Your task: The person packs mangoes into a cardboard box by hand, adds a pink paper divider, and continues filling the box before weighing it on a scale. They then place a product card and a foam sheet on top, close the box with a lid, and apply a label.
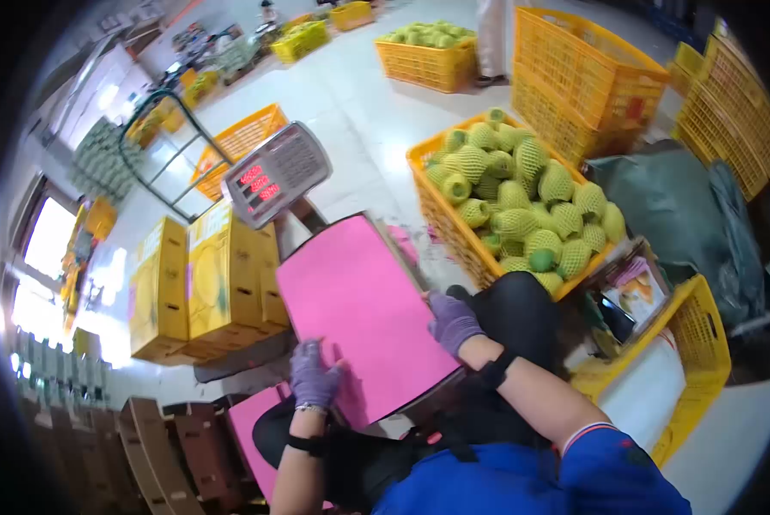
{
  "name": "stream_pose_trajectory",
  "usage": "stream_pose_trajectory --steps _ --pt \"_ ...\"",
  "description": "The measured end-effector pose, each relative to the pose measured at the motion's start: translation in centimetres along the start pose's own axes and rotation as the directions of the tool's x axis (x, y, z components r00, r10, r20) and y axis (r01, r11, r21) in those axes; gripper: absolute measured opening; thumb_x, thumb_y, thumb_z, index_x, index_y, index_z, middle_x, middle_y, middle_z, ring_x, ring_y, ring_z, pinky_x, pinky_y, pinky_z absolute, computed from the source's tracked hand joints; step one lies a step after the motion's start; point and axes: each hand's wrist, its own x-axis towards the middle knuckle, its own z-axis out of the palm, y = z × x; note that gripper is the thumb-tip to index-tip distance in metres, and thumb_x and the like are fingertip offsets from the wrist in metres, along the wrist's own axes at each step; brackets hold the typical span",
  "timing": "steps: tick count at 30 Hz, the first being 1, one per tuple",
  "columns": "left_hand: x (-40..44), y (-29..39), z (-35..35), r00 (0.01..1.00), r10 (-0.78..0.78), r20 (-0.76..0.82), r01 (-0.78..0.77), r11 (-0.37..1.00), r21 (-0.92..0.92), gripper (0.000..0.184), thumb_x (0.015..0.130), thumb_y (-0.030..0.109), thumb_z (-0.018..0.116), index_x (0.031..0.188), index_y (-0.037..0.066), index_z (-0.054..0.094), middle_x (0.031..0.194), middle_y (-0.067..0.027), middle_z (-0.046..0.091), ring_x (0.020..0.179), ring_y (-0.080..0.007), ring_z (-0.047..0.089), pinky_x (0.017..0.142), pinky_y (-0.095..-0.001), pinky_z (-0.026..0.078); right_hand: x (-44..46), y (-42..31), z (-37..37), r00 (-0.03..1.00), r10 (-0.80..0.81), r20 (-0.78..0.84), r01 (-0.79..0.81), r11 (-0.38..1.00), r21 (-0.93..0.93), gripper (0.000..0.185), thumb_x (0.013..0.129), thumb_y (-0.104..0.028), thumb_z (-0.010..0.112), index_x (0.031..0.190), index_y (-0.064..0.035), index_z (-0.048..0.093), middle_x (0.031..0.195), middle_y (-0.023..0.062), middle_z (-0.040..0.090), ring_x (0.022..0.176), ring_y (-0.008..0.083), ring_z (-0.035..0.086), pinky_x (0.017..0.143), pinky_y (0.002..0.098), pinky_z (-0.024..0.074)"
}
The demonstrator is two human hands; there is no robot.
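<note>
One sheet, squared to display

The pink sheet lay just beyond the display's base, one short edge facing it, long axis running away from it. The left hand touched the farther part, thumb and fingers spread; the right hand met the opposite long edge, its pinch undeterminable. Judged risk: uneven pull could skew or crease the sheet.
</note>
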Motion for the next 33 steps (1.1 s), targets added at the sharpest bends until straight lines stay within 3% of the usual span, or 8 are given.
stream_pose_trajectory --steps 3,10,11,15,17,23,29,33 --pt "0.9 -0.6 -0.3 0.975 0.21 -0.071 -0.196 0.968 0.159 0.068 0.061 0.02 0.08 0.125 0.01 0.057 0.128 -0.0202 0.054 0.123 -0.0358 0.046 0.104 -0.0439 0.038 -3.0 -1.5 -3.4 0.749 -0.517 -0.414 0.426 0.855 -0.297 0.029 0.081 -0.013 0.066 0.109 -0.009 0.058 0.085 0.0148 0.065 0.079 0.0363 0.064 0.07 0.0439 0.0508" --pt "4.9 -3.4 -1.3 1.0 -0.025 -0.017 0.024 0.999 -0.035 0.063 0.079 0.016 0.067 0.135 -0.001 0.044 0.127 -0.0265 0.053 0.117 -0.037 0.053 0.101 -0.0389 0.041 -19.3 10.6 -23.5 0.5 0.105 -0.859 -0.375 0.921 -0.105 0.016 0.082 -0.021 0.064 0.078 -0.0057 0.062 0.076 0.0163 0.063 0.074 0.0339 0.063 0.067 0.0414 0.0492" --pt "7.0 -11.4 1.7 0.991 -0.12 0.052 0.127 0.981 -0.15 0.056 0.082 0.013 0.063 0.133 0.001 0.045 0.097 -0.0147 0.053 0.085 -0.0247 0.051 0.075 -0.0337 0.041 -21.4 14.3 -25.1 0.47 0.087 -0.878 -0.457 0.875 -0.158 0.01 0.08 -0.014 0.064 0.083 -0.0051 0.064 0.08 0.0153 0.065 0.077 0.0309 0.064 0.071 0.0382 0.0503" --pt "7.5 -17.9 2.1 0.746 -0.389 0.541 0.648 0.235 -0.725 0.048 0.091 0.008 0.047 0.137 0.017 0.041 0.067 -0.0012 0.047 0.054 -0.0122 0.047 0.044 -0.0292 0.038 -23.6 3.8 -26.2 0.706 0.23 -0.669 -0.114 0.97 0.213 0.011 0.084 -0.016 0.069 0.084 -0.0048 0.07 0.076 0.0077 0.069 0.071 0.0106 0.064 0.065 0.0265 0.0512" --pt "6.5 -16.4 0.6 0.773 -0.52 0.364 0.628 0.539 -0.562 0.051 0.089 0.008 0.047 0.139 0.018 0.04 0.069 -0.003 0.05 0.054 -0.0121 0.047 0.044 -0.0292 0.038 -24.3 -4.1 -25.6 0.967 -0.086 -0.24 0.157 0.941 0.299 0.013 0.081 -0.016 0.074 0.088 -0.005 0.071 0.08 0.0064 0.071 0.069 0.0162 0.066 0.064 0.0266 0.0517" --pt "8.6 -15.2 -1.4 0.894 -0.394 0.215 0.434 0.639 -0.635 0.055 0.087 0.002 0.05 0.139 0.017 0.04 0.072 -0.0036 0.056 0.051 -0.0122 0.046 0.046 -0.0277 0.041 -24.6 -6.9 -23.6 0.723 -0.685 -0.09 0.672 0.666 0.323 0.03 0.09 -0.029 0.06 0.115 -0.0136 0.063 0.096 0.0148 0.065 0.08 0.0297 0.063 0.072 0.0361 0.0507" --pt "5.5 -7.1 -6.0 0.88 -0.446 0.165 0.454 0.684 -0.57 0.05 0.084 0.002 0.057 0.133 0.003 0.046 0.076 -0.0032 0.057 0.057 -0.0107 0.052 0.049 -0.0242 0.042 -20.3 1.1 -30.5 0.815 -0.075 -0.574 0.06 0.997 -0.046 0.025 0.086 -0.027 0.064 0.078 -0.0042 0.062 0.072 0.0054 0.064 0.067 0.0161 0.062 0.067 0.0298 0.0497" --pt "4.2 -8.6 -6.9 0.895 -0.425 0.133 0.416 0.689 -0.594 0.052 0.081 0.001 0.058 0.132 0.001 0.046 0.073 -0.0043 0.056 0.053 -0.0117 0.051 0.046 -0.0249 0.043 -16.2 23.3 -33.0 0.589 0.52 -0.618 -0.728 0.674 -0.127 0.04 0.08 -0.037 0.069 0.104 -0.0058 0.06 0.096 0.0163 0.068 0.091 0.0327 0.064 0.081 0.0384 0.0487"
